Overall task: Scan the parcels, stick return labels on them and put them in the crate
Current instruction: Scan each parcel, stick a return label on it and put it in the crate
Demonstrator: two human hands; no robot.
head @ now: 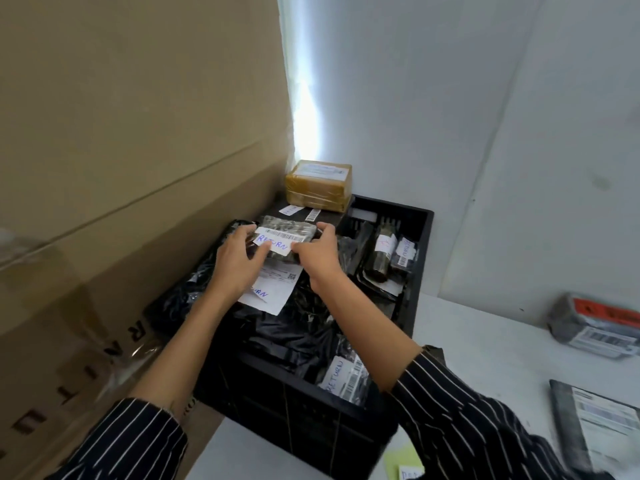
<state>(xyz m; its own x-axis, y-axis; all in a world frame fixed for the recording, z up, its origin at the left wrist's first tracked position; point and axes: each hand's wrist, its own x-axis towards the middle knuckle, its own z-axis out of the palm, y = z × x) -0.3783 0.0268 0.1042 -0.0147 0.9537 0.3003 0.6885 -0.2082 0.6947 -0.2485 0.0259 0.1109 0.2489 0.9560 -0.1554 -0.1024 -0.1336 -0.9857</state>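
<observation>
A black plastic crate point(420, 258) stands on the white table, filled with several black-wrapped parcels. Over its far left part I hold a small grey-wrapped parcel point(289, 227) that bears a barcode and a white label reading RETURN point(273, 243). My left hand point(239, 259) grips the parcel's left end with its fingers on the label. At the parcel's right end my right hand point(320, 251) grips it too. Below them lies a parcel with a white shipping sheet marked RETURN point(272, 292). Another labelled parcel point(341, 375) lies at the crate's near edge.
A tape-wrapped yellow box point(318, 185) sits on a dark parcel at the crate's far end. Big cardboard cartons point(104, 168) wall off the left. On the table at right lie a grey parcel with a red sticker point(592, 327), a dark mailer point(595, 424) and yellow notes point(403, 460).
</observation>
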